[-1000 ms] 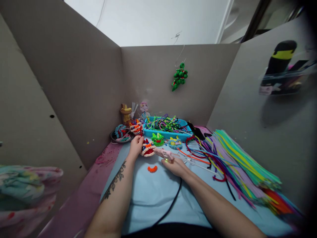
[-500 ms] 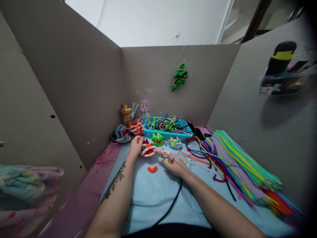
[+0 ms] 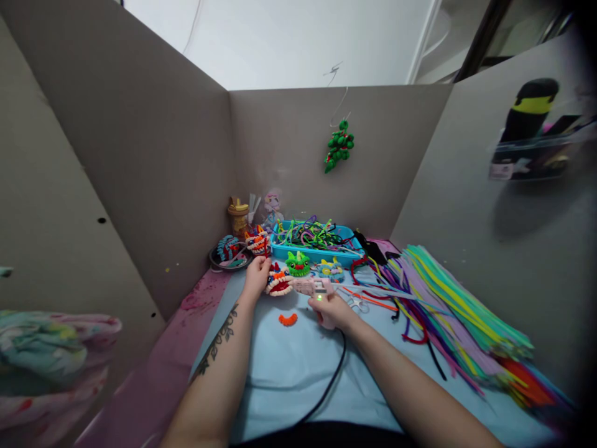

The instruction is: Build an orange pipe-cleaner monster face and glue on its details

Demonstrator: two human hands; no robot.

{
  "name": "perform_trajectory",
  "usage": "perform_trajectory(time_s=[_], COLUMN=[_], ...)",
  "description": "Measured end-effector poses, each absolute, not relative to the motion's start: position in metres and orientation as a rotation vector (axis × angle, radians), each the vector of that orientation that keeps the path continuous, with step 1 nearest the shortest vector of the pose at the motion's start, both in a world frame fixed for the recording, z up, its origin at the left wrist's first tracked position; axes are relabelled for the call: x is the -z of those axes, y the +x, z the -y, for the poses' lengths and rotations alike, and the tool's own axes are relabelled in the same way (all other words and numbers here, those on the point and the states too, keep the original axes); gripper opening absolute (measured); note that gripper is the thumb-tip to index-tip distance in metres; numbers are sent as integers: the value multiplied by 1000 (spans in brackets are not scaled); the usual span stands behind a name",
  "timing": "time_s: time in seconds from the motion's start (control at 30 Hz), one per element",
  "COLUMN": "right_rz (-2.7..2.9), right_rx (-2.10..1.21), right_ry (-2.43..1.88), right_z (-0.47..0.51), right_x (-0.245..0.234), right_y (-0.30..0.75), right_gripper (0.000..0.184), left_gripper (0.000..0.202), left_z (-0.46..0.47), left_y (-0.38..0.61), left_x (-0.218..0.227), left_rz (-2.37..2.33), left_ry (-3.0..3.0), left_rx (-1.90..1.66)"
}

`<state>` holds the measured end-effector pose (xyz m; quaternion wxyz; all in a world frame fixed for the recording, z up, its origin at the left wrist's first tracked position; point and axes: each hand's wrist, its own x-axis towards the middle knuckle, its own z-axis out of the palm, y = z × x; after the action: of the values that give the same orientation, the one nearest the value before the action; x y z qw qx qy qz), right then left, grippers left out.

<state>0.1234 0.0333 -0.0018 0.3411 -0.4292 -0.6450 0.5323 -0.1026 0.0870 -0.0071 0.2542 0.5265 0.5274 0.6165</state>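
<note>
In the head view, my left hand [image 3: 257, 275] is closed on the left side of a small pipe-cleaner monster head [image 3: 280, 283], orange with a cream-edged red mouth. My right hand [image 3: 332, 311] is wrapped round the handle of a pale pink glue gun [image 3: 310, 286]. A small green light glows on the gun, and its nozzle points left, at or very near the monster head's right edge; contact is hard to tell. On the cloth below lies a short curved orange pipe-cleaner piece [image 3: 288, 320]. A green pipe-cleaner head [image 3: 297, 264] and a light blue one [image 3: 331, 269] sit just behind.
A blue tray [image 3: 317, 254] of tangled pipe cleaners stands at the back. Bundled pipe cleaners [image 3: 452, 305] spread over the right side, near small scissors [image 3: 358, 303]. The gun's black cord [image 3: 326, 386] trails toward me. A dark bowl [image 3: 217, 258] sits back left.
My right hand has rotated the glue gun more upright and shifted it slightly right, showing its handle. My left hand and the monster head stay nearly in place.
</note>
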Motion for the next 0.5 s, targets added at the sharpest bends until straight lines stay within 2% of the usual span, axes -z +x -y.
perform_trajectory(time_s=[0.13,0.27,0.4,0.5], right_rz=[1552,1315,1153,1171], right_rx=[-1597,-1803,-1893,-1974], right_ry=[-1037,-784,-622,-549], right_z=[-35,-32,-24,-17], right_x=[0,-3,-10,-12], right_y=[121,120,120,119], right_gripper=[26,31,41,41], left_gripper=[23,25,28,29], left_z=[-86,-85,-86,-86], left_y=[-102,-99,-110,-135], left_x=[8,6,-3,-20], left_rz=[-1417,-1409,-1416,-1474], left_ry=[1419,1386,1332,1274], left_rx=[-1668,-1680,-1739,-1849])
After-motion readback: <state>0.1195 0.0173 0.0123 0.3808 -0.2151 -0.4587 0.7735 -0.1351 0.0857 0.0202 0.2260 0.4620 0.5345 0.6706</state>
